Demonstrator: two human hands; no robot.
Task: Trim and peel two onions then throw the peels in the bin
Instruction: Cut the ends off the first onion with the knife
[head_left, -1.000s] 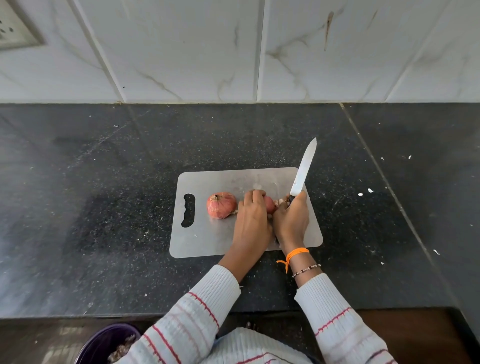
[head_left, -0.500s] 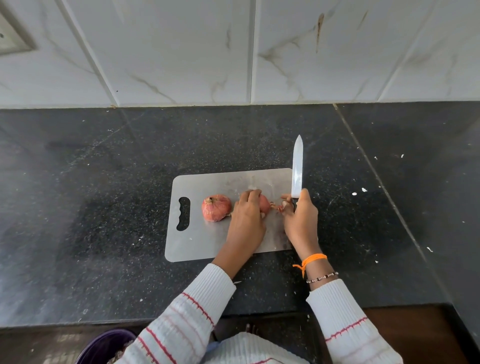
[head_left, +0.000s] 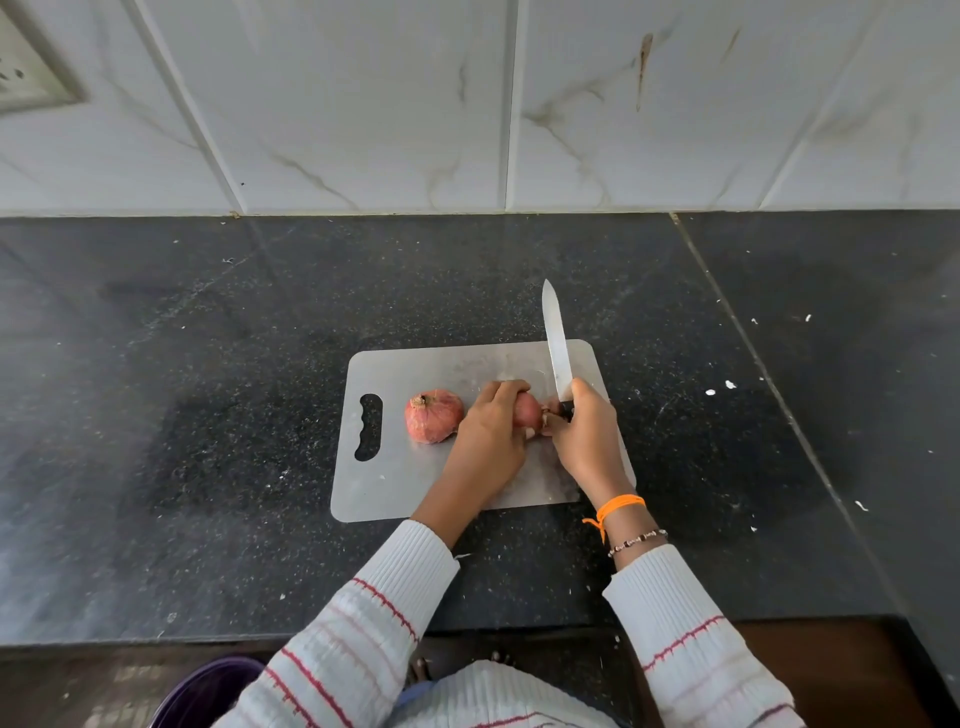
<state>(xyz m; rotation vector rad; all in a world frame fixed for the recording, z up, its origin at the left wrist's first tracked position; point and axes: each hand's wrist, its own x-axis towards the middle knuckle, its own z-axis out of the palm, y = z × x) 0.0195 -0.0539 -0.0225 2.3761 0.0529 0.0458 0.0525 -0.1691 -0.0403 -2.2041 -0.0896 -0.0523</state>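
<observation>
A grey cutting board (head_left: 395, 483) lies on the black counter. One red onion (head_left: 434, 415) in its skin sits free on the board's left half. My left hand (head_left: 491, 441) curls over a second red onion (head_left: 527, 409) and holds it down on the board; most of it is hidden under my fingers. My right hand (head_left: 584, 436) grips the handle of a knife (head_left: 557, 345), blade pointing away from me, right at that onion's right end. A purple bin (head_left: 208, 693) shows at the bottom left, below the counter edge.
The black stone counter (head_left: 208, 415) runs wide on both sides of the board, with small white specks on its right part. A white tiled wall (head_left: 467, 104) closes the back. A wall socket (head_left: 26, 78) sits at the top left.
The knife blade has swung from leaning right to pointing straight away and slightly left. My right hand drew apart from the left, then came back against the onion's right end.
</observation>
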